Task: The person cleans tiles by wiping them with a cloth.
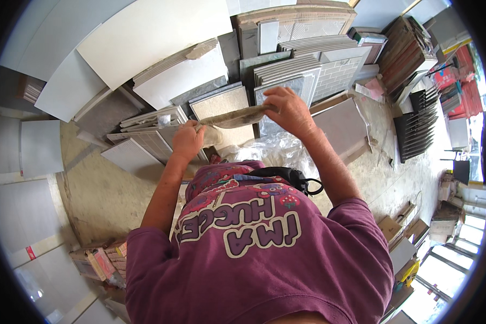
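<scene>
A dirty grey-brown cloth (236,117) is stretched between my two hands in front of my body. My left hand (188,141) has its fingers closed round the lower left end, and a bunched, paler part (213,137) hangs beside it. Higher up and to the right, my right hand (290,110) pinches the other end. Beyond the cloth stand a speckled beige tile (222,103) and a grey patterned tile (302,86), leaning upright. Crumpled clear plastic sheeting (281,152) lies below the cloth, close to my waist.
Stacks of leaning tiles line the far side, with a large cream panel (151,38) at the left. A grey slab (340,129) leans to the right of my right forearm. Further right stands a black slotted rack (416,127). Cardboard boxes (391,229) sit at lower right.
</scene>
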`<action>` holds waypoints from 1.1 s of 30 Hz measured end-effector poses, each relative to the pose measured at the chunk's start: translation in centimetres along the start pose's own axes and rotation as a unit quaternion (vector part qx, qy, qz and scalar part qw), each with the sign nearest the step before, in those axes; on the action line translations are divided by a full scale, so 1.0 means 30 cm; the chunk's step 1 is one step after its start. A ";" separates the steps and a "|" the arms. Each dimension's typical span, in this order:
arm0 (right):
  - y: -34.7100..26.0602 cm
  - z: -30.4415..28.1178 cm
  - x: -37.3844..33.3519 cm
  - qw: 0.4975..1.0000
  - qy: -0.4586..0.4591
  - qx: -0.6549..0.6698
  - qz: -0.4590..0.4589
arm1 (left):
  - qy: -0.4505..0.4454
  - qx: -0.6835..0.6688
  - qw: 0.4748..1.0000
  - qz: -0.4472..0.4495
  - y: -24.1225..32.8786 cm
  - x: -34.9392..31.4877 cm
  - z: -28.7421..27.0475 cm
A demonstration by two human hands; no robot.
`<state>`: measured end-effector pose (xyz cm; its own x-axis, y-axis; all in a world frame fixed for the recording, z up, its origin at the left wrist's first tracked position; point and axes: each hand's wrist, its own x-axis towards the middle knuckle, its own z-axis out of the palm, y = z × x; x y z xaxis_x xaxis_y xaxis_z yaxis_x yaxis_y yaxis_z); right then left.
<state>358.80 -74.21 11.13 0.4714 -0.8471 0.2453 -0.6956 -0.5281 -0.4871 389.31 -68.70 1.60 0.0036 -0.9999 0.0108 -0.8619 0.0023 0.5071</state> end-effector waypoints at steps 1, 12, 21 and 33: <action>0.004 0.017 -0.005 1.000 -0.007 0.000 -0.003 | 0.036 -0.034 0.999 -0.014 -0.012 0.021 0.000; -0.038 0.242 -0.014 0.902 -0.099 0.371 0.200 | -0.022 -0.745 0.644 -0.169 0.227 0.106 -0.048; -0.079 0.238 0.022 0.700 -0.014 0.646 0.304 | -0.181 -0.869 0.444 -0.126 0.218 0.046 0.027; -0.137 0.183 0.152 0.791 -0.143 0.556 0.213 | -0.175 -0.641 0.742 -0.091 0.106 0.035 -0.058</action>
<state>366.78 -75.58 9.65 0.5367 -0.8023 -0.2613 0.0072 0.3140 -0.9494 387.46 -69.71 4.71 -0.2645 -0.9263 -0.2685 0.3285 -0.3483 0.8779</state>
